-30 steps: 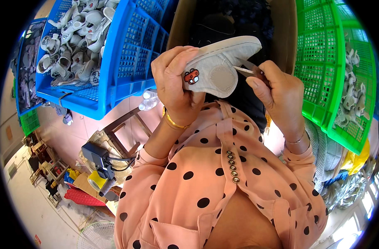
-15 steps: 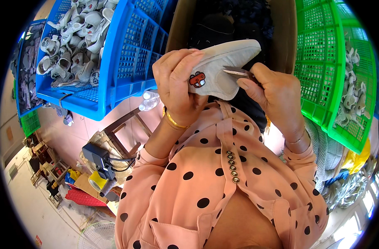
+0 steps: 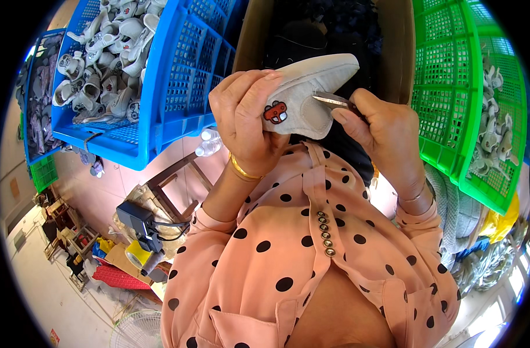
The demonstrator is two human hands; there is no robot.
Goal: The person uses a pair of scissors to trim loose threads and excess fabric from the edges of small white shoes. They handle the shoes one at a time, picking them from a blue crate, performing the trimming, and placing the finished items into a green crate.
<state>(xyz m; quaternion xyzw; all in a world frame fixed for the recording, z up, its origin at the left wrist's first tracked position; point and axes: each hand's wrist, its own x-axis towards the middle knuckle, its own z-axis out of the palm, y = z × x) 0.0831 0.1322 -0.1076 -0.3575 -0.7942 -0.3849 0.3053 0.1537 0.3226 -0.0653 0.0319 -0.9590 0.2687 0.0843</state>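
In front of my chest, my left hand [image 3: 241, 110] grips an off-white fabric shoe upper [image 3: 298, 87], fingers behind and over its left end. A red car patch [image 3: 275, 112] sits on its side, close to my fingers. My right hand [image 3: 388, 126] is closed round thread snips [image 3: 336, 101] with silver pointed blades. Their tips touch or nearly touch the upper beside its stitched curved edge. Most of the snips' handle is hidden inside my fist.
At the left, a blue crate [image 3: 140, 142] holds many white shoe uppers [image 3: 102, 81]. Green crates [image 3: 450, 81] stand at the right, the outer one with more pieces. An open cardboard box [image 3: 405, 52] with dark contents lies beyond my hands. Clear bottles [image 3: 208, 142] stand beside the blue crate.
My left hand and the shoe upper have shifted slightly left. The snips' blades have tilted a little, with their tips still at the same part of the upper.
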